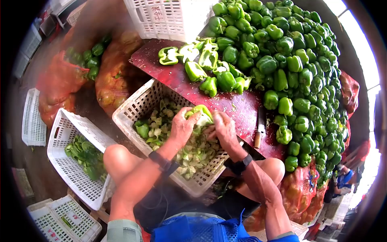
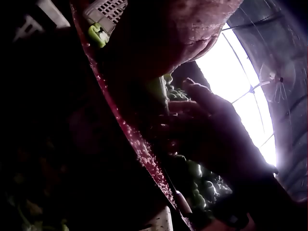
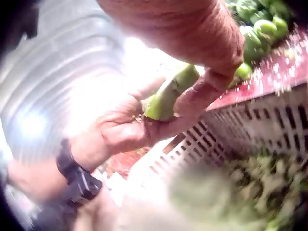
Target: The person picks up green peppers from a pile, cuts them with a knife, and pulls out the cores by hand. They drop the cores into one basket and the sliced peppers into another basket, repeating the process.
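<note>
A cut green bell pepper (image 1: 204, 113) is held over a crate, its pale inside facing up. My left hand (image 1: 182, 126) grips it from the left, thumb across its near side. From the other side my right hand (image 1: 224, 128) pinches its edge, thumb on the rim and fingers bent below. In the right wrist view the pepper piece (image 3: 163, 102) sits between both hands. Below them the white plastic crate (image 1: 128, 105) holds many pale pepper cores and some green pieces. The left wrist view is mostly dark, with the right hand (image 2: 207, 130) in silhouette.
A red board (image 1: 161, 66) bears cut pepper halves (image 1: 195, 71), a knife (image 1: 258, 139) and a large heap of whole peppers (image 1: 298, 64). A white crate (image 1: 169, 18) stands at its far edge. Another crate (image 1: 60, 147) with greens and mesh sacks (image 1: 117, 76) are at left.
</note>
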`<state>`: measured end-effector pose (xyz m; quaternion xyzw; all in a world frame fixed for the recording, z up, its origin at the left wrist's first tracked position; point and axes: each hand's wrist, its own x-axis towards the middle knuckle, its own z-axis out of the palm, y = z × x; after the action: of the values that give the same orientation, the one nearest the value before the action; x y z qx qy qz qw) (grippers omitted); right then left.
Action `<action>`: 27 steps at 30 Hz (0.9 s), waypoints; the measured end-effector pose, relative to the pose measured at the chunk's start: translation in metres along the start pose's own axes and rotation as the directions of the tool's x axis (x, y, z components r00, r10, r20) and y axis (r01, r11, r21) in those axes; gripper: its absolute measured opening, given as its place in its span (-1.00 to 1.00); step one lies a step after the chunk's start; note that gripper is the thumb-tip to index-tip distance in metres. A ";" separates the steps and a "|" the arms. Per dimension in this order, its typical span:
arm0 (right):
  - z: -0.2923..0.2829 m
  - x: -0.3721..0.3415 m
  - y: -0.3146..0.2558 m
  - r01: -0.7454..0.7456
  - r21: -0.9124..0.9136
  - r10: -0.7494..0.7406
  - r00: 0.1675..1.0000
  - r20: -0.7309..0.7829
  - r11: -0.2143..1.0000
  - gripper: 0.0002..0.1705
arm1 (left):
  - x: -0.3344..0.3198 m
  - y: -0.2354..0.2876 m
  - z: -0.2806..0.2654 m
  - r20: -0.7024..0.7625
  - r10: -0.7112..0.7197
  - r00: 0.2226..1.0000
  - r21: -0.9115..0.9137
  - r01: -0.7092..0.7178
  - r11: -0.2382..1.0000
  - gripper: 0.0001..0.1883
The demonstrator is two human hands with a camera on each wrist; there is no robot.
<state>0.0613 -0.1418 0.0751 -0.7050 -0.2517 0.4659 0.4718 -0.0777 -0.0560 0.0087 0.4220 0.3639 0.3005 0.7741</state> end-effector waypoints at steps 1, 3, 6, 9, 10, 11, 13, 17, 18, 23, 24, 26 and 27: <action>-0.004 0.010 0.021 0.197 -0.196 -0.205 0.978 -0.023 0.961 -0.35 | 0.002 -0.001 0.001 -0.081 0.117 0.990 0.151 -0.104 0.983 -0.65; 0.001 -0.003 0.001 0.354 -0.513 -0.370 0.926 0.076 0.782 -0.27 | -0.003 0.007 0.007 -0.067 0.112 0.991 0.157 -0.101 0.982 -0.67; 0.000 -0.001 0.012 0.428 -0.706 -0.523 0.847 0.095 0.564 -0.28 | -0.009 0.006 0.016 -0.018 0.200 0.980 0.166 -0.195 0.967 -0.68; -0.003 0.006 0.017 0.340 -0.731 -0.447 0.893 0.052 0.592 -0.39 | -0.019 0.011 0.025 0.060 0.178 0.982 0.280 -0.188 0.941 -0.66; -0.006 0.015 0.030 0.363 -0.723 -0.473 0.879 0.057 0.588 -0.42 | -0.019 0.007 0.026 0.085 0.228 0.970 0.296 -0.243 0.924 -0.63; -0.007 0.017 0.030 0.385 -0.716 -0.497 0.866 0.061 0.582 -0.44 | -0.017 0.006 0.025 0.091 0.225 0.970 0.298 -0.242 0.924 -0.63; -0.010 0.017 0.031 0.405 -0.642 -0.465 0.881 0.084 0.651 -0.51 | -0.015 0.004 0.023 0.147 0.207 0.967 0.288 -0.242 0.926 -0.59; -0.001 0.016 0.039 0.434 -0.446 -0.460 0.886 0.056 0.782 -0.63 | -0.012 0.002 0.027 0.129 0.211 0.969 0.361 -0.244 0.900 -0.59; 0.000 0.016 0.044 0.631 -0.311 -0.638 0.765 0.092 0.711 -0.67 | -0.011 0.003 0.027 0.163 0.277 0.947 0.429 -0.321 0.844 -0.60; -0.004 0.007 0.042 0.487 -0.688 -0.610 0.788 0.081 0.538 -0.66 | -0.010 0.010 0.020 0.235 0.221 0.947 0.316 -0.290 0.903 -0.66; -0.006 0.008 0.041 0.476 -0.612 -0.573 0.818 0.045 0.631 -0.64 | -0.010 0.013 0.022 0.245 0.252 0.936 0.271 -0.316 0.909 -0.66; -0.008 0.007 0.038 0.488 -0.424 -0.541 0.841 -0.005 0.763 -0.59 | -0.009 0.014 0.021 0.234 0.201 0.951 0.133 -0.236 0.963 -0.67; -0.009 0.006 0.036 0.488 -0.423 -0.541 0.841 -0.007 0.764 -0.59 | -0.009 0.015 0.019 0.224 0.151 0.963 -0.011 -0.152 0.988 -0.68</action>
<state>0.0690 -0.1560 0.0415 -0.7190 -0.4954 0.2095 0.4401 -0.0699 -0.0641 0.0318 0.4821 0.2419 0.3082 0.7836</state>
